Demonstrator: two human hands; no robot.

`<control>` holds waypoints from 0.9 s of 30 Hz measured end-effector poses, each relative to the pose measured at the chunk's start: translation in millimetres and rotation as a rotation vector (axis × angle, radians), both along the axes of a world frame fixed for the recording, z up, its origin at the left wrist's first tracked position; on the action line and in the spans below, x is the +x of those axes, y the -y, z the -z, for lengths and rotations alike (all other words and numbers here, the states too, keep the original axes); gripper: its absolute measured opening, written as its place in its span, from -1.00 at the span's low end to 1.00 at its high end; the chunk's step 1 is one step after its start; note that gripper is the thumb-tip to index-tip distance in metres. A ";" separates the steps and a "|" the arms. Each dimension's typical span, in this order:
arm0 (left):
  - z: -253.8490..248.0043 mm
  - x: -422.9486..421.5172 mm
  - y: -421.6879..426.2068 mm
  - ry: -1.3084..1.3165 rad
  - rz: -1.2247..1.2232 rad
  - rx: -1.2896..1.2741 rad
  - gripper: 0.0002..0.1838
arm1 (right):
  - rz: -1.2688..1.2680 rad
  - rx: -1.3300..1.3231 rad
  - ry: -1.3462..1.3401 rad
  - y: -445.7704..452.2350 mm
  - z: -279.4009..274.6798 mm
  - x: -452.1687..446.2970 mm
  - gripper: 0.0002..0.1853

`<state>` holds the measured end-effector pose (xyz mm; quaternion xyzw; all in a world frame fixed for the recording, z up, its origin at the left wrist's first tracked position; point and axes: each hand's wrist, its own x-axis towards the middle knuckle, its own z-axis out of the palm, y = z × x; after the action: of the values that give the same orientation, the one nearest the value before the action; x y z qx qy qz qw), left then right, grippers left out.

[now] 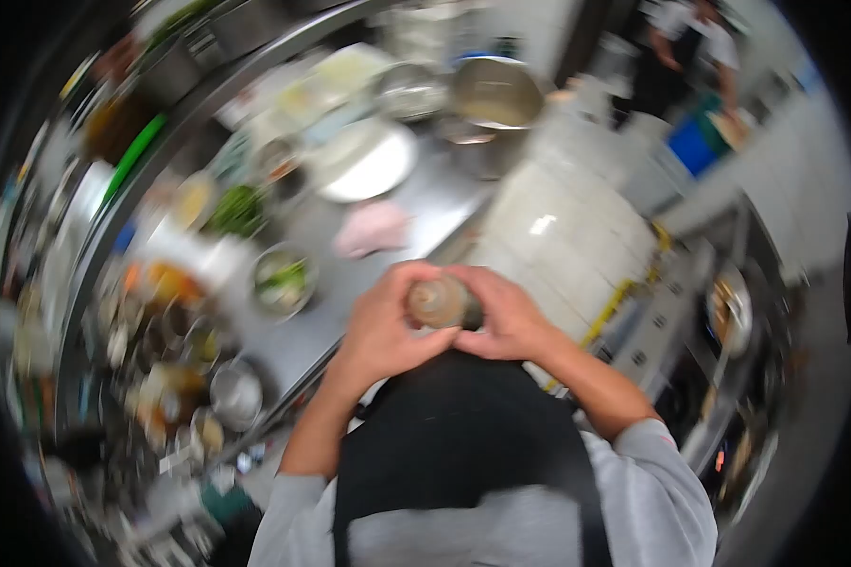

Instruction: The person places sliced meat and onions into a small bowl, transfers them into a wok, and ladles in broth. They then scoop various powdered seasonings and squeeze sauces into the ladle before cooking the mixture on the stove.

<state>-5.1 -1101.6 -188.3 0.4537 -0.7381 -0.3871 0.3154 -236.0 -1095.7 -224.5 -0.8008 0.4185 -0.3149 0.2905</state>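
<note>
Taking the white plate [373, 161] as the landmark, the round container [438, 300] is nearer the person's body and a little to the right, up off the tabletop [312, 326] in front of the black apron [463, 425]. The left hand [388, 321] curls around its left side and the right hand [504, 317] wraps its right side; both hold it, with the thumbs close together on the side nearest the body. Its top looks brownish and pale, and its lower part looks darker.

Just on the near side of the plate lies a pink cloth-like item [373, 230]. To the plate's right is a large metal pot [496, 93]; to its left are leafy greens [237, 210], and nearer the body on that side is a bowl [283, 281] with pale and green pieces. Farther right of the plate, across the tiled floor, another person [681, 57] is partly cut off by the frame.

Any writing on the containers is too blurred to read. The hands hide much of the container's sides, its contents cannot be made out, and the far-left items are smeared.
</note>
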 end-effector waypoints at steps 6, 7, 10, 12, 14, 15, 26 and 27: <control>29.1 -103.8 10.0 -0.241 0.273 0.182 -0.17 | 0.714 0.195 0.252 -48.0 26.8 -166.9 -0.16; 45.1 -111.3 13.6 -0.243 0.312 0.298 -0.24 | 0.840 0.175 0.302 -53.4 40.9 -199.3 -0.17; 53.2 -148.5 11.5 -0.143 0.360 0.514 -0.42 | 1.169 0.114 0.393 -71.3 68.9 -300.9 -0.27; 60.6 -166.3 13.3 -0.043 0.392 0.600 -0.49 | 1.416 0.095 0.426 -89.4 83.9 -370.0 -0.30; 60.5 -187.3 17.4 0.031 0.407 0.651 -0.49 | 1.588 0.121 0.460 -111.2 115.3 -442.6 -0.28; 59.1 -198.4 19.0 0.068 0.411 0.677 -0.49 | 1.632 0.147 0.439 -123.1 121.6 -472.5 -0.26; 51.0 -272.6 22.7 0.188 0.413 0.770 -0.52 | 1.425 0.386 1.714 -146.5 156.2 -634.0 -0.31; 52.8 -273.7 21.9 0.185 0.415 0.778 -0.52 | 1.392 0.369 1.788 -143.9 158.6 -640.5 -0.30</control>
<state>-278.8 -1123.5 -241.2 0.4138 -0.6379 -0.6488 -0.0304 -876.5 -951.8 -383.0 0.1689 0.4542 -0.7973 0.3599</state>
